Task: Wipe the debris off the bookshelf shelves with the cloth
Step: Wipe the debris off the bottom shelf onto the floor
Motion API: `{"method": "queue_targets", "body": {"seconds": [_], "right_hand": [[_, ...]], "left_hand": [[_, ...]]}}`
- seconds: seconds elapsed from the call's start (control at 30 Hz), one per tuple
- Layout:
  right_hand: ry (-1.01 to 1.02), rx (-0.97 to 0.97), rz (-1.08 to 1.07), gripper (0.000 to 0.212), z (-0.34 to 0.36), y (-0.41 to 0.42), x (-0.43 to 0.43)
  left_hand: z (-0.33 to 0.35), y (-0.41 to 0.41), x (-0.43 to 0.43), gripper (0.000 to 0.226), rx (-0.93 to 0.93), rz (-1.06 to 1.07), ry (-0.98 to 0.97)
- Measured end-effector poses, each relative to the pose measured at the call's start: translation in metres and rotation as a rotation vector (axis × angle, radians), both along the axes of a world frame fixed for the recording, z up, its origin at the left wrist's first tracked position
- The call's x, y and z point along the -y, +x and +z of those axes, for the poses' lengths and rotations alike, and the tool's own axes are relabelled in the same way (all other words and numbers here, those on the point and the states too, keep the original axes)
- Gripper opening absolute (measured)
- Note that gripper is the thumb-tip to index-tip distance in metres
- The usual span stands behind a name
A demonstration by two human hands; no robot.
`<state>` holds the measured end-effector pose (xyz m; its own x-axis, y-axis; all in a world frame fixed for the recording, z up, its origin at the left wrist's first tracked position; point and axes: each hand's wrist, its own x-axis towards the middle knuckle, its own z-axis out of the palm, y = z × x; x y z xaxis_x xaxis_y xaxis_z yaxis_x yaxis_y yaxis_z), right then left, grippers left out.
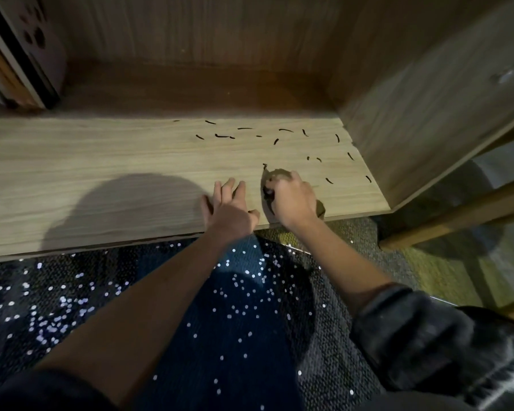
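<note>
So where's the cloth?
Head view: the brown cloth is bunched in the right hand on the shelf, right of the flat left hand, near the debris.

Left hand (227, 203) flat, open; right hand (291, 200) seemingly a fist.

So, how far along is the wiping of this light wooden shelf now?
The left part of the light wooden shelf shows no bits, though whether it was wiped cannot be told. In hand: the right hand grips the crumpled brown cloth near the front edge; the left hand rests flat beside it. Left: small dark curved bits lie scattered over the right half.
</note>
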<state>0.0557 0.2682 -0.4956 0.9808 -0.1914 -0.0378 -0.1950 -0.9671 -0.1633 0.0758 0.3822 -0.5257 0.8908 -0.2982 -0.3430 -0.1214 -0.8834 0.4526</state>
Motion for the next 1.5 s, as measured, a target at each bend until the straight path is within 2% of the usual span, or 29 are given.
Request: {"method": "queue_targets", "body": {"seconds": [0.13, 0.3, 0.47, 0.63, 0.8, 0.97, 1.0, 1.17, 1.33, 1.4, 1.5], "right_hand": [[0.030, 0.039, 0.016, 0.055, -0.014, -0.059, 0.014], [0.095, 0.073, -0.322, 0.041, -0.007, -0.051, 0.074], [0.066, 0.074, -0.092, 0.048, -0.018, -0.072, 0.041], [0.056, 0.082, -0.377, 0.042, -0.007, -0.050, 0.095], [0.073, 0.089, -0.098, 0.047, -0.020, -0.067, 0.048], [0.061, 0.085, -0.292, 0.044, -0.013, -0.046, 0.088], [0.064, 0.092, -0.279, 0.044, -0.012, -0.048, 0.078], [0.115, 0.080, 0.059, 0.042, -0.012, -0.054, 0.021], [0.083, 0.028, 0.065, 0.037, -0.014, 0.026, 0.024], [0.099, 0.018, 0.060, 0.039, -0.014, 0.026, 0.019], [0.133, 0.041, 0.086, 0.044, -0.020, -0.020, 0.025]], "left_hand": [[0.006, 0.000, 0.001, 0.070, 0.037, -0.030, 0.050], [0.001, -0.001, 0.008, 0.064, 0.098, -0.072, 0.012], [0.002, 0.005, 0.017, 0.071, 0.085, -0.112, 0.061], [-0.006, 0.005, 0.016, 0.074, 0.096, -0.173, 0.165], [-0.009, 0.003, 0.016, 0.073, 0.123, -0.147, 0.101], [-0.010, 0.002, 0.015, 0.073, 0.124, -0.157, 0.092], [-0.010, 0.002, 0.014, 0.073, 0.128, -0.158, 0.095], [-0.007, 0.006, 0.015, 0.074, 0.079, -0.126, 0.007], [-0.006, 0.005, 0.007, 0.074, 0.068, -0.172, -0.050], [-0.005, 0.005, 0.004, 0.076, 0.042, -0.154, -0.116], [-0.005, 0.007, 0.003, 0.079, 0.033, -0.157, -0.152]]}}
